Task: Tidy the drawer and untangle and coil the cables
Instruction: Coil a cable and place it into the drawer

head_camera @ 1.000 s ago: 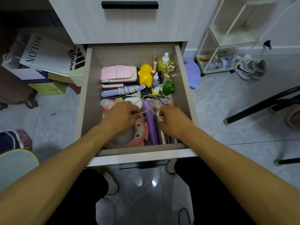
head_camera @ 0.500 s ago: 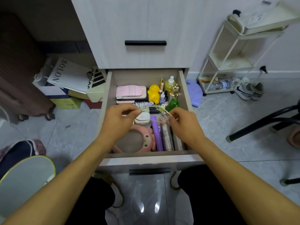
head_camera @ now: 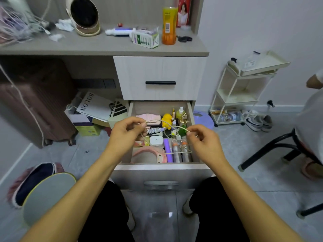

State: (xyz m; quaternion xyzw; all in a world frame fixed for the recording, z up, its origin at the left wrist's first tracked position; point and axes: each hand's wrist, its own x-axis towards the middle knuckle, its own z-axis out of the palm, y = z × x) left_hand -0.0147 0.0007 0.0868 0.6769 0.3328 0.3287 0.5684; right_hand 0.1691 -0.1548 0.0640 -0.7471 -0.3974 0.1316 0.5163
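Drawer: the lower drawer [head_camera: 192, 116] stood pulled open at the centre of the frame, its front edge nearest the viewer, just above the person's knees.
Drawer contents: at the back, a pink case [head_camera: 148, 118], a yellow duck toy [head_camera: 166, 121] and a small bottle [head_camera: 180, 112]; nearer the front, a white box [head_camera: 156, 140], a purple stick [head_camera: 168, 151], a pink round mirror [head_camera: 148, 155] and upright tubes [head_camera: 176, 152], packed close.
Cable: a thin pale cable [head_camera: 166, 121] arched between the two hands above the drawer — one end trailed down among the tubes at the lower right of the drawer.
Left hand: the left hand [head_camera: 125, 132] pinched the cable between thumb and fingertips.
Right hand: the right hand [head_camera: 202, 138] pinched the other end, fingers curled.
Desk top: a tangle of cables [head_camera: 19, 23] lay at the upper left; an orange bottle [head_camera: 169, 26] and a carton [head_camera: 145, 37] stood toward the upper centre.
Open room: bare tiled floor [head_camera: 227, 149] to the right of the drawer — bounded by a white cart [head_camera: 243, 95] and a black chair leg [head_camera: 265, 152].
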